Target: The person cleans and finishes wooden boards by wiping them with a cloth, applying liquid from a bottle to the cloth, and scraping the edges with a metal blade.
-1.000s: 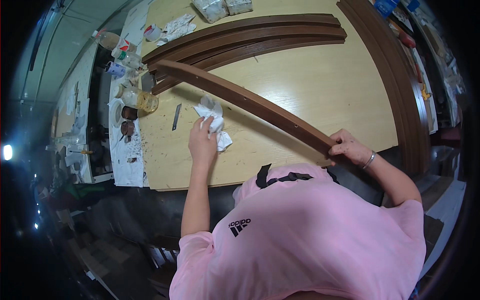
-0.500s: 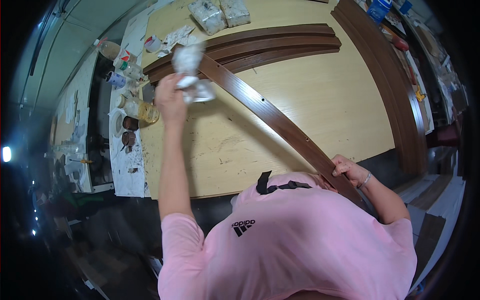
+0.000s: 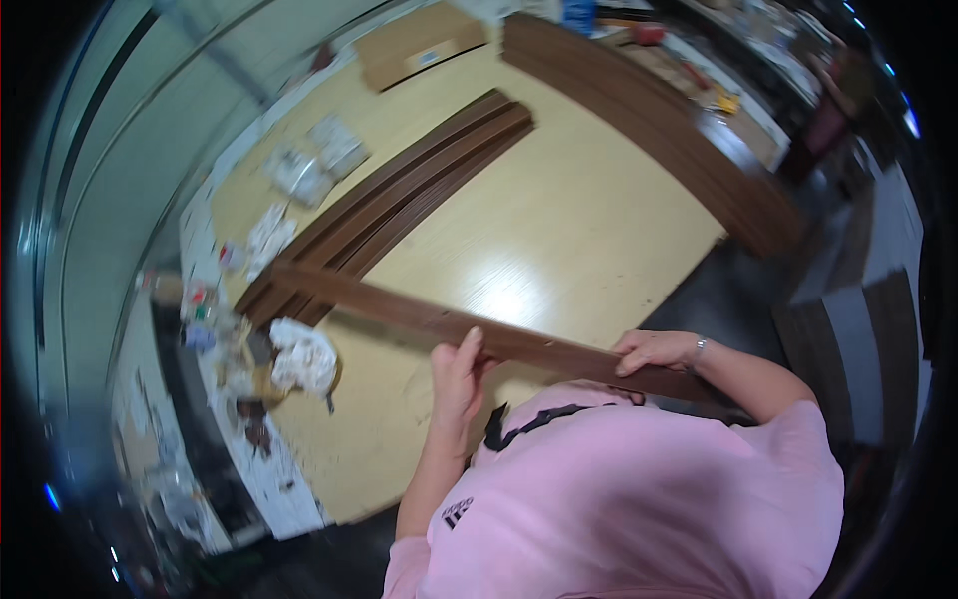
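Both my hands hold one long brown wooden strip (image 3: 399, 307) with small holes along its face. My left hand (image 3: 460, 377) grips it near the middle, thumb on top. Closer to its right end, my right hand (image 3: 659, 351) is wrapped round it, a bracelet at the wrist. The strip's far left end rests over or against a stack of brown mouldings (image 3: 399, 185) on the pale table (image 3: 559, 220). A crumpled white cloth (image 3: 302, 357) lies at the table's left side, apart from my hands.
More long brown mouldings (image 3: 639, 120) lie along the table's right side. A cardboard box (image 3: 419, 45) stands at the far edge. Two clear-wrapped packets (image 3: 299, 175) and white crumpled paper (image 3: 269, 238) lie at the left, with bottles (image 3: 198, 309) beyond. A person (image 3: 833, 110) stands at far right.
My left hand has put the white cloth down at the left and now grips the strip. The strip has swung flatter across the view, and my view has turned to the right.
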`<control>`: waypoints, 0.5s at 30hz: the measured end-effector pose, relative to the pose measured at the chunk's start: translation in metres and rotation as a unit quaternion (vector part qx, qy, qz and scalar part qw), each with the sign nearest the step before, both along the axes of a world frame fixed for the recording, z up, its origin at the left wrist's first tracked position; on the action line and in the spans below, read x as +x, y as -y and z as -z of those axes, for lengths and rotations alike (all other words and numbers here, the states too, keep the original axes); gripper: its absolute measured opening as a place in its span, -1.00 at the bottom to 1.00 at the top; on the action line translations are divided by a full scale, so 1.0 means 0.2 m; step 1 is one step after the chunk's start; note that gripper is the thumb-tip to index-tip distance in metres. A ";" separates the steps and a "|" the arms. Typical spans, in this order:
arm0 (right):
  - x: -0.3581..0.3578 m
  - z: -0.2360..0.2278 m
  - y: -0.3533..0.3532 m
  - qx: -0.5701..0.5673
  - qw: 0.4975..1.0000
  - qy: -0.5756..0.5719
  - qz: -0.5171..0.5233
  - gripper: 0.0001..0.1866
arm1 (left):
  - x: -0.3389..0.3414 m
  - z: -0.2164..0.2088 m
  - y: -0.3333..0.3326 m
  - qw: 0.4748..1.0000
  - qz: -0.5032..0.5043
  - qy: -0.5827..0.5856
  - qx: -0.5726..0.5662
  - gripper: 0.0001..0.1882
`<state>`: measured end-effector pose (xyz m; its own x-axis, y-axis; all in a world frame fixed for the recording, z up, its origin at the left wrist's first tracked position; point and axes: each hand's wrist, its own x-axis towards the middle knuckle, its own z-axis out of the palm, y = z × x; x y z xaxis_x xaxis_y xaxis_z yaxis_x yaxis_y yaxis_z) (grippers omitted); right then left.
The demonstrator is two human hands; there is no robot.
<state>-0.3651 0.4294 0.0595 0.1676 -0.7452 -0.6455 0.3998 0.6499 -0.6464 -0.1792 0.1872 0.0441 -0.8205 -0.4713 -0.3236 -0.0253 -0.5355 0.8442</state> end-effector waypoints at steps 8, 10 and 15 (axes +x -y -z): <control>0.09 -0.14 -0.07 0.002 0.821 -0.569 0.053 -0.45 | -0.26 -0.03 -0.01 1.000 -0.013 0.020 -0.019 -0.74; 0.00 -0.13 -0.15 -0.052 0.793 -0.594 0.125 -0.46 | -0.33 0.02 -0.02 0.998 0.025 0.013 -0.052 -0.72; -0.36 -0.26 -0.28 -0.024 0.694 -0.692 0.196 -0.44 | -0.44 0.34 -0.06 0.970 0.075 0.059 -0.225 -0.79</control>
